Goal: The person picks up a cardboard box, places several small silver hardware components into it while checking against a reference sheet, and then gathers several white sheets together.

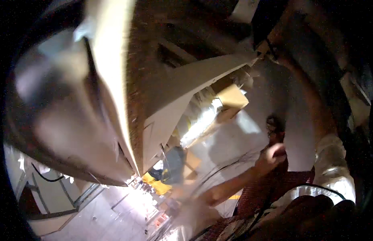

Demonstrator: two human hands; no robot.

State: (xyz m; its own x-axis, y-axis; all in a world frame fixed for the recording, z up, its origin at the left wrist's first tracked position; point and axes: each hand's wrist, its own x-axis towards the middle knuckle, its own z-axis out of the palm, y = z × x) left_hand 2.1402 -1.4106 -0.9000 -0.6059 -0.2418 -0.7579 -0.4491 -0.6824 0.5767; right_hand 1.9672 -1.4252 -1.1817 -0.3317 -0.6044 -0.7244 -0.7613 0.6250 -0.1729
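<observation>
My left hand, low at centre right, is closed with its thumb showing. A dark shape lies just above it, too dim to name; what the fingers hold, if anything, is hidden. On the right, my other arm stretches up in a white sleeve. At its end, my right hand is in deep shadow beside the far tip of a long pale panel. Its fingers look bent together around something small and dark that I cannot make out.
A brown cardboard box and a bright strip of light lie beyond the panel. Yellow material and loose items clutter the pale floor. A large blurred curved surface fills the left. A thin cable runs near my left forearm.
</observation>
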